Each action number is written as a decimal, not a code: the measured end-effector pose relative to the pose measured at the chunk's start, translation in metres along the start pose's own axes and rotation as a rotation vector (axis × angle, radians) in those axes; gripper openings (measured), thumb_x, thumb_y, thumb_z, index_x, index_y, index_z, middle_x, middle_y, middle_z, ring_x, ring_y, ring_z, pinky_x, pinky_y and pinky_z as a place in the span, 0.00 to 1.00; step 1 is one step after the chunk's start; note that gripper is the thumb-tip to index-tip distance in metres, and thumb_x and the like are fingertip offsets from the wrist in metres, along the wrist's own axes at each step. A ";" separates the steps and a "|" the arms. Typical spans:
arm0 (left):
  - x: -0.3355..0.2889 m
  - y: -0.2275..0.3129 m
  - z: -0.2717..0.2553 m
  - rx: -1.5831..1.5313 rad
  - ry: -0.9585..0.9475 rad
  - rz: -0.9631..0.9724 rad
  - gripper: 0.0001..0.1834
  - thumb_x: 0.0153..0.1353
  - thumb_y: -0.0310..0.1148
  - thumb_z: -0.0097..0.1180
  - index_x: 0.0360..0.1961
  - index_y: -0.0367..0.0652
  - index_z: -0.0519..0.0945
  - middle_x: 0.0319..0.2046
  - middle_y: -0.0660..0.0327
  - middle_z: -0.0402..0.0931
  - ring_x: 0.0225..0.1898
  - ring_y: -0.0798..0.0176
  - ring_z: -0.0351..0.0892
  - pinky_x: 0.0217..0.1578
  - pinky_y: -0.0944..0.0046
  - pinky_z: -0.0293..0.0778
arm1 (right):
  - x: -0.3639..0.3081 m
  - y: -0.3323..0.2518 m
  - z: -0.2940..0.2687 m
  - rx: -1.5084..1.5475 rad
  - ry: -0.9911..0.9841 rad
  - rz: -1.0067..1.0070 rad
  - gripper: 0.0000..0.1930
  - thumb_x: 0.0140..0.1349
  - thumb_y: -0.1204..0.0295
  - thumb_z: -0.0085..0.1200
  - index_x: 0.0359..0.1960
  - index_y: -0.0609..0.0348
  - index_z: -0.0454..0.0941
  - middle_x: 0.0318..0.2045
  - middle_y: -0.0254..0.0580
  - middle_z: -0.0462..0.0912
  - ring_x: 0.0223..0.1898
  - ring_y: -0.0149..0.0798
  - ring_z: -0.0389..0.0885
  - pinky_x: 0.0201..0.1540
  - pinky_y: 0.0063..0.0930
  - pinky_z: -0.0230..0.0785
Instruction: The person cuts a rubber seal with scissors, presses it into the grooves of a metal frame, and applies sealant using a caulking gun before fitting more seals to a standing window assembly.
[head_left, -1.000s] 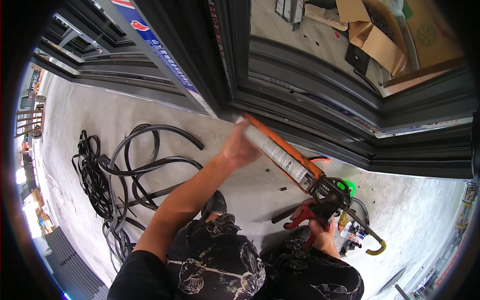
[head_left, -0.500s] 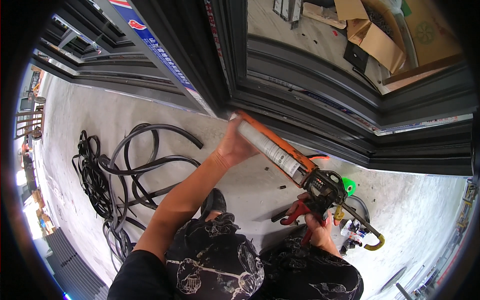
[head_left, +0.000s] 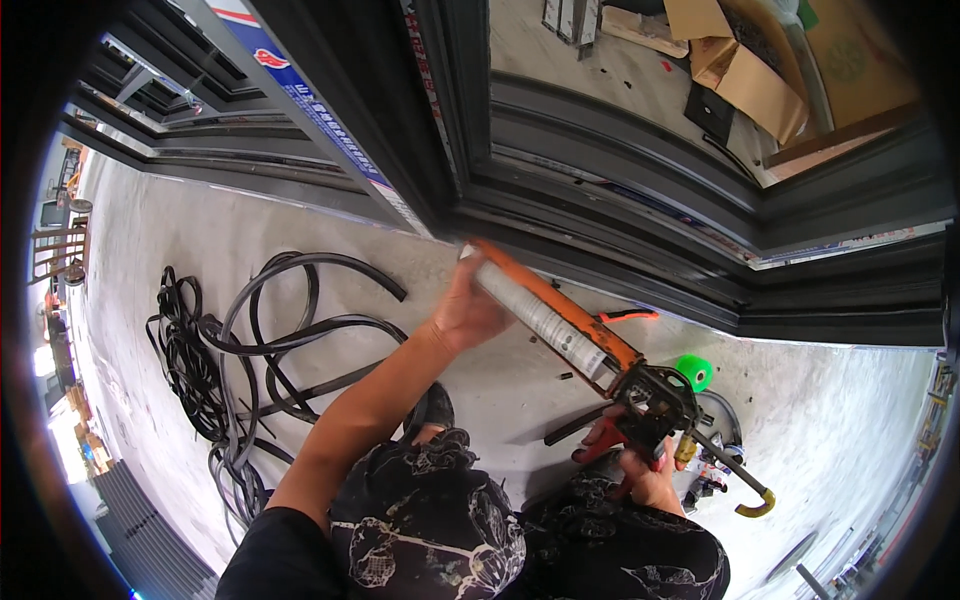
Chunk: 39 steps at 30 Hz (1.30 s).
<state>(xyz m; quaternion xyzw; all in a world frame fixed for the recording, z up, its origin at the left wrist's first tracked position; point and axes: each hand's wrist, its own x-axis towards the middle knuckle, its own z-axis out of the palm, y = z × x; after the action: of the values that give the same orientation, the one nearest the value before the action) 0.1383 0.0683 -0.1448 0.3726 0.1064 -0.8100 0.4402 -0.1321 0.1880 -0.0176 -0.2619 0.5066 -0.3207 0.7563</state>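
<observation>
Grips an orange caulking gun [head_left: 580,318] in 2 bare hands over a concrete floor [head_left: 490,420]. Wraps the left hand [head_left: 472,312] about the gun's front end, just beside the lower corner of a large dark frame [head_left: 620,130]; cannot tell contact from a gap there, given the blur. Closes the right hand [head_left: 652,478] around the red handle [head_left: 602,438] at the rear, close by patterned trousers [head_left: 430,510]; cannot judge the trigger's squeeze from this angle. Keeps the hands well apart, clamped on opposite ends of 1 tool, with a pale cartridge [head_left: 550,327] in the barrel between.

Has lowered the gun slightly toward the body within the last 0.5 seconds, leaving in fuller view an orange-handled tool [head_left: 630,315] and a green roll [head_left: 694,372] on the floor beyond. Reads as a small shift of aim or grip rather than a release, given the continued 2-handed hold. Trails a bent rod [head_left: 762,503], yellow at the hooked end, behind the right hand. Leaves untouched a tangle of black strips [head_left: 262,348], left of the left forearm.
</observation>
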 end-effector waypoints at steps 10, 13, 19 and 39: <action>0.001 -0.002 0.017 0.028 -0.063 -0.045 0.30 0.62 0.64 0.50 0.52 0.50 0.76 0.52 0.63 0.76 0.56 0.60 0.73 0.60 0.55 0.66 | -0.012 -0.008 -0.017 0.011 0.027 -0.105 0.31 0.52 0.69 0.63 0.58 0.67 0.69 0.43 0.50 0.81 0.44 0.44 0.82 0.48 0.36 0.75; 0.003 -0.026 0.042 0.078 -0.104 -0.157 0.31 0.62 0.64 0.51 0.53 0.50 0.76 0.55 0.62 0.75 0.58 0.60 0.72 0.61 0.56 0.66 | -0.041 -0.015 -0.045 -0.011 0.057 -0.159 0.31 0.51 0.73 0.60 0.59 0.67 0.69 0.42 0.51 0.82 0.45 0.46 0.82 0.50 0.38 0.73; 0.020 -0.085 0.107 0.282 -0.219 -0.425 0.32 0.61 0.62 0.56 0.54 0.49 0.75 0.54 0.60 0.76 0.55 0.60 0.74 0.59 0.59 0.71 | -0.112 -0.038 -0.065 -0.146 0.242 -0.199 0.31 0.53 0.73 0.64 0.60 0.67 0.69 0.42 0.49 0.83 0.45 0.43 0.82 0.50 0.37 0.72; 0.097 -0.252 0.158 0.268 -0.558 -0.876 0.30 0.67 0.57 0.51 0.57 0.44 0.69 0.52 0.54 0.76 0.54 0.58 0.78 0.58 0.57 0.74 | -0.165 -0.021 -0.064 -1.230 0.587 -0.327 0.29 0.44 0.68 0.61 0.50 0.69 0.73 0.37 0.55 0.79 0.36 0.55 0.78 0.39 0.40 0.71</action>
<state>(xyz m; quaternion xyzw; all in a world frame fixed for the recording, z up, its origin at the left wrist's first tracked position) -0.1741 0.0770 -0.1411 0.1169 0.0265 -0.9926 0.0209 -0.2425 0.2934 0.0737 -0.6176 0.7336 -0.1430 0.2448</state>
